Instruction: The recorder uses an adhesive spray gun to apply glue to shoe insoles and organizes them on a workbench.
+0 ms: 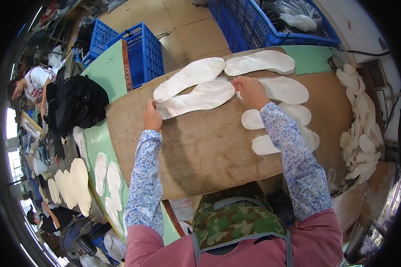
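A white fluffy-edged insole (200,97) lies across the far part of a brown cardboard sheet (200,151). My left hand (153,116) pinches its left end between thumb and fingers. At its right end, my right hand (251,92) is closed, fingertips pressed together on the edge. Just beyond lies another white insole (189,79), partly overlapped by the held one. A third insole (259,62) rests at the far edge. Under and beside my right forearm are more insoles (286,90), spread in a column, their middles hidden by my hand and sleeve.
A heap of cream insoles (358,129) lies at the right. Blue crates (146,53) stand beyond the table, one with plastic bags (298,15). Black cloth (82,104) and loose insoles (114,180) are on the green tabletop (103,133) at left. Co-workers (38,82) sit farther left.
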`<state>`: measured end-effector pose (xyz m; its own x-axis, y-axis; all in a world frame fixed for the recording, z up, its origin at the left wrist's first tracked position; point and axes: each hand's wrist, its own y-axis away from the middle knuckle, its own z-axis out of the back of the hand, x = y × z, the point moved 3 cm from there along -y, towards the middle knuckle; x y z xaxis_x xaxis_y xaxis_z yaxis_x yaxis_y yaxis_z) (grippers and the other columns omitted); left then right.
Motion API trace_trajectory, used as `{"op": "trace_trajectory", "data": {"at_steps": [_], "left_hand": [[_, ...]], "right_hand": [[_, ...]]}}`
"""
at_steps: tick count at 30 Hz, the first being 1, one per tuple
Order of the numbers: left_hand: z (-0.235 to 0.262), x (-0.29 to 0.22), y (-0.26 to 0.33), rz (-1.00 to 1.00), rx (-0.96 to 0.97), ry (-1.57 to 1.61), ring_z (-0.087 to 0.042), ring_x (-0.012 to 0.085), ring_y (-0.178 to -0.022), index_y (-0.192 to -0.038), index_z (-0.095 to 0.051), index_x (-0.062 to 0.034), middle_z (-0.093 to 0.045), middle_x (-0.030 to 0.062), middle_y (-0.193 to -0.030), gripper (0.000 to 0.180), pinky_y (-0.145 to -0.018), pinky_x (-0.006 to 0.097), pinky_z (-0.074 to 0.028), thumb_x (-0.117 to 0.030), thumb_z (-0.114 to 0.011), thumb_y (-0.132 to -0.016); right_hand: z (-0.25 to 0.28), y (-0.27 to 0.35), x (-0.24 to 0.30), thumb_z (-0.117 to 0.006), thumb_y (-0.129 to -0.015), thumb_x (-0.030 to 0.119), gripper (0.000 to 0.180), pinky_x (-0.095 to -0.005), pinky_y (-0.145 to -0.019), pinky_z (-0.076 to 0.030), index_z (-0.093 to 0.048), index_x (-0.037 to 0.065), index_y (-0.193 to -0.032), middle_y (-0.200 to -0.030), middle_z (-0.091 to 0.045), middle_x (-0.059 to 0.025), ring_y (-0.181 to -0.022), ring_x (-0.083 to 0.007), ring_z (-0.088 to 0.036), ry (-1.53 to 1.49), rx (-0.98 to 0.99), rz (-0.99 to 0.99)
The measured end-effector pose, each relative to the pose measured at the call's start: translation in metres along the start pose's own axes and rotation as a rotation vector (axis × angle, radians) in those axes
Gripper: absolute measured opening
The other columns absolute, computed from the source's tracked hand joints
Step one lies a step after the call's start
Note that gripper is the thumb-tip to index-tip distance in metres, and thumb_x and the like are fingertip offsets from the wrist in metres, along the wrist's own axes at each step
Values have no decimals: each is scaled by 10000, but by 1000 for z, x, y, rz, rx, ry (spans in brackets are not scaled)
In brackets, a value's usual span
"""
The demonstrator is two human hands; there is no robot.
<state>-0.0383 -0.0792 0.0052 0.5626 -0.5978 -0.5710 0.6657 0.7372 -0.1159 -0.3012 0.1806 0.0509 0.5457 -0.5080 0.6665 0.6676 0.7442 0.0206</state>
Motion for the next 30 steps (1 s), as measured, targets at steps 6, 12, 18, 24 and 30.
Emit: {"op": "trace_trajectory", "data": {"at_steps": [6,12,18,24,30], "left_hand": [[0,13,7,-13,18,169,-553,244,-828,-898,-571,-27,-540,127,-909,218,-768,319,-461,83,-456,-749],[-16,-8,16,210,35,779,-508,111,-811,-1004,-541,-39,-535,21,-936,305,-785,260,-445,66,-484,-723],[4,39,17,247,102,964,-534,87,-811,-943,-602,-102,-549,-12,-879,117,-715,225,-428,-74,-547,-844],[-1,13,27,297,-46,888,-536,110,-853,-955,-613,-89,-551,7,-852,204,-725,258,-421,-256,-497,-945],[47,25,35,-116,-449,164,-433,134,-660,-817,-499,-37,-456,33,-731,212,-596,304,-357,-212,-465,-932]], "right_hand": [[7,88,18,-508,-894,112,169,-359,-568,-447,-656,38,-927,-656,-600,-121,-592,-244,-582,-205,-70,2],[-5,210,13,-571,-884,189,185,-365,-600,-464,-645,20,-876,-737,-622,-182,-654,-318,-612,-333,46,-163],[-29,257,53,-581,-888,180,187,-349,-552,-453,-650,7,-880,-707,-621,-174,-560,-272,-590,-617,47,-301],[-25,293,46,-581,-884,165,173,-358,-563,-453,-652,8,-897,-680,-609,-163,-589,-273,-600,-516,-48,-356],[-10,307,52,-536,-893,162,178,-376,-594,-481,-642,18,-887,-700,-610,-184,-631,-300,-623,-573,-191,-423]]}}
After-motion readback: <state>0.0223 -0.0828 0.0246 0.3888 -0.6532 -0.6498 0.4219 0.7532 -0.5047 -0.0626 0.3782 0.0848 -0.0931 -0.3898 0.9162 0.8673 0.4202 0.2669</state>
